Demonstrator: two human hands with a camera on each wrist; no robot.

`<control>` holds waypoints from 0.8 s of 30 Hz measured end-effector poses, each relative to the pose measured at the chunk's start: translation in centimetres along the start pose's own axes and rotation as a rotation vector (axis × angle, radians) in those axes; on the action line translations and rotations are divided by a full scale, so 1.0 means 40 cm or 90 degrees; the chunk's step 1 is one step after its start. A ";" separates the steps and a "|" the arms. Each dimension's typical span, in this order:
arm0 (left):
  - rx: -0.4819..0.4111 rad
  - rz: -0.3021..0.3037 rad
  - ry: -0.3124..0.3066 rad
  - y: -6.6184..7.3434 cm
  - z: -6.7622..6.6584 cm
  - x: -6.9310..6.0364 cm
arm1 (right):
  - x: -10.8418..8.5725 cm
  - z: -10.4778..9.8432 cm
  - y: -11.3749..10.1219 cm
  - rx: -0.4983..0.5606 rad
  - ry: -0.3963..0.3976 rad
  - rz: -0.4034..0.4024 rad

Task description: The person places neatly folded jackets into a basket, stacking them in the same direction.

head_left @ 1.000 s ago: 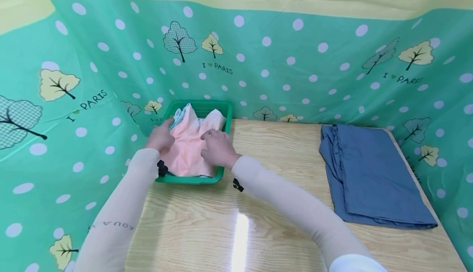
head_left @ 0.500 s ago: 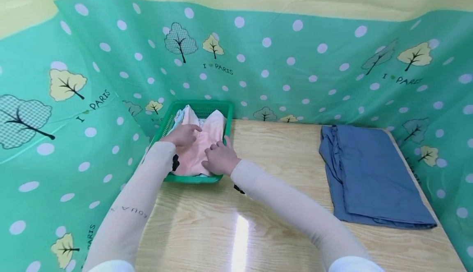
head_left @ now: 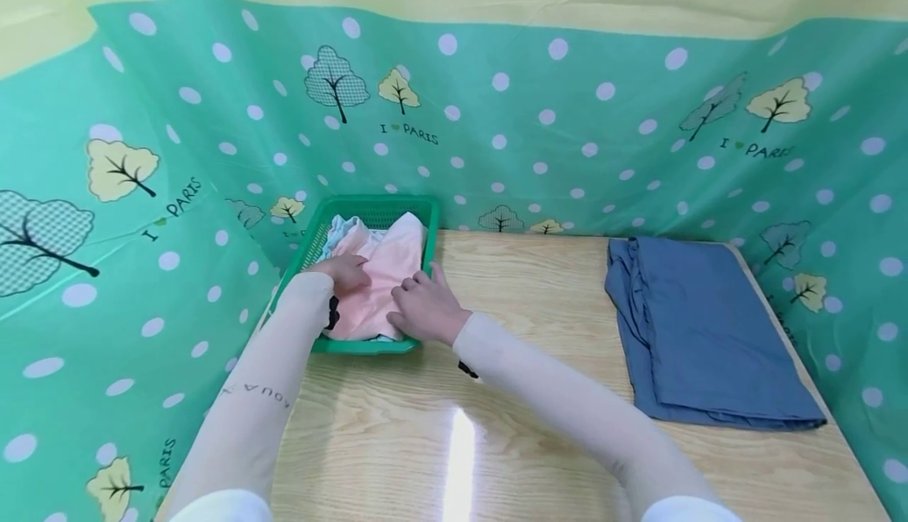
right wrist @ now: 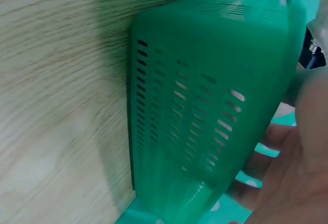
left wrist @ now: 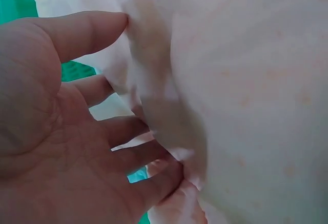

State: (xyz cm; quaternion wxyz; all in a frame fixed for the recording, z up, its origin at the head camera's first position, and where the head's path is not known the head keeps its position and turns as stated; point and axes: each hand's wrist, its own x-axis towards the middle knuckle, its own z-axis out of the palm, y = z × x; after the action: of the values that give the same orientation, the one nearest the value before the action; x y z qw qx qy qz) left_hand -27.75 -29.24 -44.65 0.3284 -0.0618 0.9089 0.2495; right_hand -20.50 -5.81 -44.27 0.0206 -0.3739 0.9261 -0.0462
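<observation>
A pale pink cloth [head_left: 393,258] lies in the green basket [head_left: 376,347], which stands on the wooden table toward the left. My left hand [head_left: 346,273] rests on the cloth's left part. In the left wrist view the thumb and fingers [left wrist: 148,188] are spread, with their tips against a fold. Over the basket's right side is my right hand [head_left: 429,305], touching the cloth's right edge. Its fingers [right wrist: 256,165] reach across the rim in the right wrist view, and their tips are hidden. Light blue fabric [head_left: 340,230] shows beneath the pink cloth.
On the right side of the table [head_left: 525,293] lies a folded dark blue cloth [head_left: 716,333]. A green polka-dot curtain [head_left: 525,112] with printed trees hangs behind and at both sides, close to the basket.
My left hand has moved right from the basket's left side onto the pink cloth. The cloth's upper left peak has sunk. My right hand has shifted slightly toward the basket's right rim.
</observation>
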 end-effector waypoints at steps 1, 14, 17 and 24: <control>-0.017 -0.002 -0.006 0.003 0.001 -0.003 | -0.008 -0.001 0.005 0.017 0.015 -0.011; 0.118 0.187 0.063 0.091 0.029 -0.074 | -0.173 0.025 0.176 0.421 0.137 0.000; 0.120 0.248 0.109 0.133 0.040 -0.087 | -0.217 0.042 0.232 0.485 0.156 0.051; 0.007 0.341 0.264 0.233 0.083 -0.133 | -0.316 0.086 0.348 0.591 0.221 0.185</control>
State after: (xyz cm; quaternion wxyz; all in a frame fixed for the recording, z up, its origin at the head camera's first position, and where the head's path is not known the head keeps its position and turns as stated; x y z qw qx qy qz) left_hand -24.32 -19.77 -39.65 0.0598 0.1319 0.9416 0.3039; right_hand -20.77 12.70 -49.05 0.0366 -0.1794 0.8400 -0.5107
